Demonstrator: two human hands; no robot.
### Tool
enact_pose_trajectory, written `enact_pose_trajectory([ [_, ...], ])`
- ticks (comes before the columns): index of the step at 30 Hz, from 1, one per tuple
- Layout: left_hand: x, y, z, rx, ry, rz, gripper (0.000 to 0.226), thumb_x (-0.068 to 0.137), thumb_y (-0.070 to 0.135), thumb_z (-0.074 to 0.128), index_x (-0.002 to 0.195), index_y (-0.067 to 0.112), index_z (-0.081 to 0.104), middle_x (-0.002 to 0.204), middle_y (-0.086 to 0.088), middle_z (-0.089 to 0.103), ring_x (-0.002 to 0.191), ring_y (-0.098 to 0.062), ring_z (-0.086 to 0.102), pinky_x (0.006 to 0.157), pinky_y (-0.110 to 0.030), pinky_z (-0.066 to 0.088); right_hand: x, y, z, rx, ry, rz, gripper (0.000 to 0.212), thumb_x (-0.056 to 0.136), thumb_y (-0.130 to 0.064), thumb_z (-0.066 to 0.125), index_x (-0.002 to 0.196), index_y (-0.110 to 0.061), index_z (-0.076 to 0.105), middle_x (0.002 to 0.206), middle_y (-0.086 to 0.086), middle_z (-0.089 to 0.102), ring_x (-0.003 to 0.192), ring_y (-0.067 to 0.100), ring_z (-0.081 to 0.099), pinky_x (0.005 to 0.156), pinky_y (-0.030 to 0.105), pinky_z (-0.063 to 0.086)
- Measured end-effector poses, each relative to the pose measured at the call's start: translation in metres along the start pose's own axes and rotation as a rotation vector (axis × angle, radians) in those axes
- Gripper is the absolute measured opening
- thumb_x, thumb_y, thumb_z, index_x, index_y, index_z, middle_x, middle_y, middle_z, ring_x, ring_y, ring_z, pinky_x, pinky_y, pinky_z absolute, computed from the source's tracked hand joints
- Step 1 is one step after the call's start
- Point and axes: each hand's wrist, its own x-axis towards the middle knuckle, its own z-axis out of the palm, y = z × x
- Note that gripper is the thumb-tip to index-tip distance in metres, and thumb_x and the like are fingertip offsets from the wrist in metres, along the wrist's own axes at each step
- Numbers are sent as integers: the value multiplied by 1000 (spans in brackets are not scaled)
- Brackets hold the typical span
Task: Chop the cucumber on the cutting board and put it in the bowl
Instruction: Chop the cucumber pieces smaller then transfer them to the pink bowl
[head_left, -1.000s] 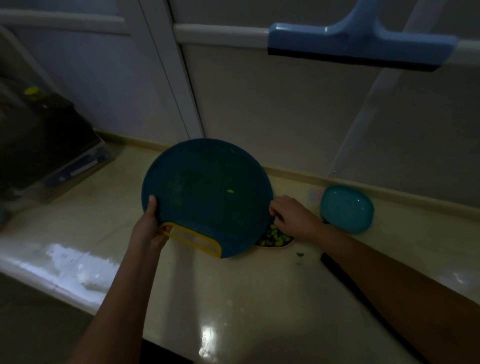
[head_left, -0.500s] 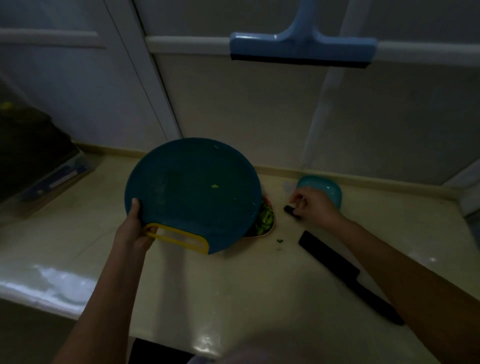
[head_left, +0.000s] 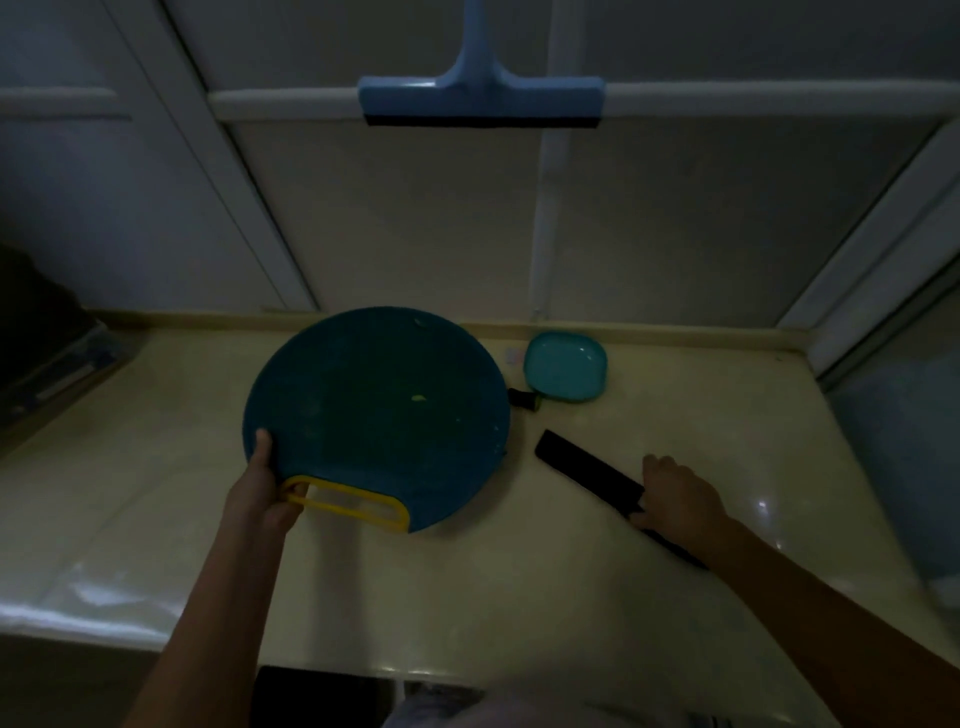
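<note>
Cucumber shows only as one pale green fleck (head_left: 418, 398) stuck on the face of the cutting board (head_left: 374, 410), a round dark teal board with a yellow handle loop at its near edge. The board is over the middle of the countertop (head_left: 519, 597), reaching toward the back edge, and looks tipped up toward the camera. The left hand (head_left: 262, 499) grasps it at the near-left rim beside the yellow loop, thumb pressed on the top face. Just past the board's right rim lies a small dark piece with a green end (head_left: 525, 399), too dim to identify, touching or nearly touching a teal dish (head_left: 565, 366) by the back edge. A black knife (head_left: 587, 470) lies diagonally toward the right edge. The right hand (head_left: 675, 496) rests over its handle end; whether the fingers have closed around it I cannot tell. A blue squeegee (head_left: 480, 101) hangs on the wall above.
</note>
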Motion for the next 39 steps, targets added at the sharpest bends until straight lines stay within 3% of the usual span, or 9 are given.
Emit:
enact_pose_trajectory([
  [5,-21,-21,-9,8,20,16,24,95,37,46,98,16,57,68,4,72,60,-8,68,55,-23,57,-15,9,23,-11,14,71,43,81,-36,63,111,-10,47,114,6,52,103,20,55,75,26,42],
  [8,-31,-30,-24,3,22,27,29,94,39,47,106,14,58,75,2,73,66,-10,69,56,-24,57,-15,9,32,-21,17,19,35,84,-30,58,112,-11,50,114,5,54,102,19,57,77,25,44],
  [13,-60,-38,-51,17,89,42,29,95,38,45,100,13,58,67,2,72,58,-9,67,49,-22,55,-17,20,42,-12,43,-63,34,88,-29,53,113,-7,47,116,9,50,104,20,52,80,24,41],
  [20,-103,-38,-104,3,126,103,30,97,39,39,92,16,57,62,6,70,54,-4,66,47,-18,53,-48,2,37,231,212,-132,27,96,-29,44,103,-4,48,104,15,53,78,26,55,63,32,45],
  [24,-129,-28,-139,-35,88,70,37,95,45,41,103,14,59,85,-3,73,68,-16,70,56,-33,58,-84,-34,19,339,289,-271,30,93,-40,46,91,-10,45,63,5,55,56,26,55,49,32,40],
  [29,-157,-13,-203,-78,173,90,40,89,46,50,110,13,61,113,-7,67,101,-22,64,81,-44,54,-144,-109,10,368,244,-543,28,91,-48,43,86,-20,41,59,-6,48,50,13,46,46,29,32],
  [34,-194,-3,-281,-85,289,75,43,88,44,54,116,12,59,125,-9,60,116,-25,55,104,-46,39,-205,-180,47,329,39,-739,61,79,-77,19,92,-21,40,83,2,61,77,24,61,58,31,34],
  [37,-219,2,-328,-90,349,80,49,84,45,58,122,13,58,123,-8,62,113,-24,58,102,-45,41,-228,-215,84,182,47,-862,94,64,-86,-1,112,-20,46,104,3,65,92,21,61,66,29,36],
  [39,-235,2,-357,-55,404,89,40,87,46,55,111,15,61,113,-8,64,104,-24,60,94,-45,48,-245,-233,106,128,-11,-922,99,61,-86,-5,115,-20,45,105,2,65,92,19,61,65,27,36],
])
